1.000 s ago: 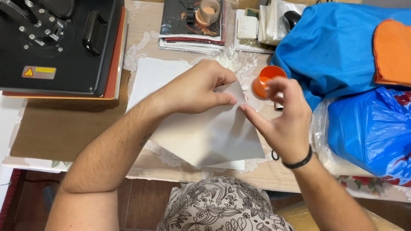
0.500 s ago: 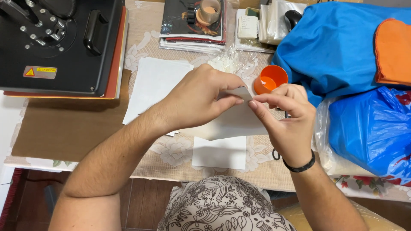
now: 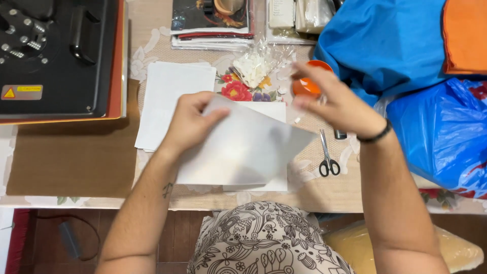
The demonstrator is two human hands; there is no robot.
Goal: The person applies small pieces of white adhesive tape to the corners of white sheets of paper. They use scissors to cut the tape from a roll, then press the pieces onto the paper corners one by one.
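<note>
Translucent sheet: grasped by left hand above white paper. Right hand, released, right of sheet. Sheet not yet laid down.

Wooden table with lace-patterned floral covering. Dark reddish wood floor visible below the table's near edge. Lighting even, without strong shadows.
</note>
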